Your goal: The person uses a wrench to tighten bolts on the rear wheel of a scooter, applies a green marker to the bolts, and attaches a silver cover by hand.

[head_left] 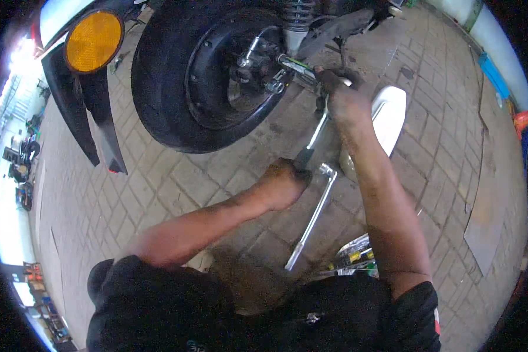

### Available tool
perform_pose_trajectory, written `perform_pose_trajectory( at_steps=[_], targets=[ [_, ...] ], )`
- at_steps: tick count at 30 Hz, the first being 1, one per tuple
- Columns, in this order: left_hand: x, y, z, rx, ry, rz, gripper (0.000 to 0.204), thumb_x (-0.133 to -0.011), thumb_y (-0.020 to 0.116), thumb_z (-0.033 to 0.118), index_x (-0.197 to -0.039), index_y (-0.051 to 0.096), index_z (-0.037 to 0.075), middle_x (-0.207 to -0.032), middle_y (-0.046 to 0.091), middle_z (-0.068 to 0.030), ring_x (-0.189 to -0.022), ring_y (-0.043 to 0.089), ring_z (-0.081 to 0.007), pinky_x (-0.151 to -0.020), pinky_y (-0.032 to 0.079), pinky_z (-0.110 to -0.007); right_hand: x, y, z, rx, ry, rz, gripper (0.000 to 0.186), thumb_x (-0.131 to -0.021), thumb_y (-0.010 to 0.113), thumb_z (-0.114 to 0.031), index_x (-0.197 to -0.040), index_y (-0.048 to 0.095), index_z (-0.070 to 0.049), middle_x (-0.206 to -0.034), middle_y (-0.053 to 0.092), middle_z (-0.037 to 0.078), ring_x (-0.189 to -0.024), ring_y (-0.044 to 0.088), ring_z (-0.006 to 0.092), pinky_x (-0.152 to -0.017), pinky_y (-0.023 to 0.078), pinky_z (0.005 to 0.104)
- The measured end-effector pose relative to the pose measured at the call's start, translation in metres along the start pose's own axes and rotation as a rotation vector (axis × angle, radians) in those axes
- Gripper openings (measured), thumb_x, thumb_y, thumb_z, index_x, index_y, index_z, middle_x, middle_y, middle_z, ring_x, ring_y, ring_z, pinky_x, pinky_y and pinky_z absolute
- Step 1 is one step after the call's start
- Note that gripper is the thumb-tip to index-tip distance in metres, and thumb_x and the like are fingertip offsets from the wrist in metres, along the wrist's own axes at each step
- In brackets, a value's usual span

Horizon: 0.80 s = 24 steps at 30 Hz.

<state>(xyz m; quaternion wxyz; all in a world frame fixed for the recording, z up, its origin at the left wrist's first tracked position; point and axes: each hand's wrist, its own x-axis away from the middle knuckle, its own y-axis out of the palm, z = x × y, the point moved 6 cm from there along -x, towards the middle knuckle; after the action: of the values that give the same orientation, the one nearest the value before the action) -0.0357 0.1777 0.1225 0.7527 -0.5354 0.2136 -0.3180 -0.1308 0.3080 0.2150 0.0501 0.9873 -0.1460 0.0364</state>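
1. Here, my right hand (341, 97) is curled shut round the socket end of a chrome ratchet wrench (311, 138), right beside the wheel hub (258, 70).
2. My left hand (284, 182) clamps the wrench's dark handle end, low over the paving.
3. The black rubber tyre (158, 88) is smooth and round, and its hub is greasy metal.
4. A second, slim chrome wrench (314, 217) lies flat on the rough brick paving (158, 188).
5. A white glossy panel (390, 114) lies just right of my forearm; open paving stretches left.
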Motion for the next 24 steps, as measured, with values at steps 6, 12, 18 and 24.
perform_pose_trajectory(
  at_steps=[6, 12, 18, 24],
  targets=[
    [-0.023, -0.016, 0.008, 0.683, -0.401, -0.288, 0.033, -0.088, 0.05, 0.024, -0.107, 0.058, -0.001, -0.095, 0.064, -0.0253, -0.088, 0.064, -0.0375, -0.079, 0.05, -0.048, -0.011, -0.024, -0.007, 0.249, -0.323, 0.126, 0.029, -0.08, 0.071, -0.023, -0.101, 0.066, -0.003, -0.077, 0.067, 0.011, -0.064, 0.062, 0.0242, -0.062, 0.049, 0.0313],
    [-0.152, 0.026, -0.043, 0.688, 0.347, 0.393, 0.037, -0.087, 0.059, 0.028, -0.113, 0.057, 0.001, -0.112, 0.061, -0.0199, -0.107, 0.058, -0.0288, -0.089, 0.046, -0.041, 0.007, 0.007, -0.034, 0.558, -0.734, 0.016, 0.027, -0.082, 0.071, -0.025, -0.091, 0.068, 0.001, -0.084, 0.069, 0.016, -0.076, 0.066, 0.0234, -0.072, 0.05, 0.0343],
    [-0.116, 0.058, -0.024, 1.175, -0.083, -0.041, 0.034, -0.092, 0.056, 0.033, -0.105, 0.061, 0.002, -0.106, 0.064, -0.0177, -0.093, 0.062, -0.0237, -0.081, 0.048, -0.039, -0.006, -0.021, -0.02, 0.537, -0.537, 0.142, 0.029, -0.083, 0.071, -0.027, -0.09, 0.068, 0.0, -0.074, 0.065, 0.009, -0.064, 0.059, 0.0159, -0.062, 0.047, 0.0316],
    [-0.062, 0.032, -0.024, 0.468, 0.173, 0.338, 0.034, -0.09, 0.054, 0.031, -0.107, 0.059, 0.002, -0.09, 0.063, -0.0182, -0.082, 0.063, -0.0309, -0.077, 0.049, -0.039, 0.005, 0.002, -0.011, 0.388, -0.428, 0.193, 0.029, -0.084, 0.072, -0.027, -0.09, 0.066, 0.0, -0.067, 0.058, 0.005, -0.053, 0.05, 0.0087, -0.05, 0.04, 0.0244]
  ],
)
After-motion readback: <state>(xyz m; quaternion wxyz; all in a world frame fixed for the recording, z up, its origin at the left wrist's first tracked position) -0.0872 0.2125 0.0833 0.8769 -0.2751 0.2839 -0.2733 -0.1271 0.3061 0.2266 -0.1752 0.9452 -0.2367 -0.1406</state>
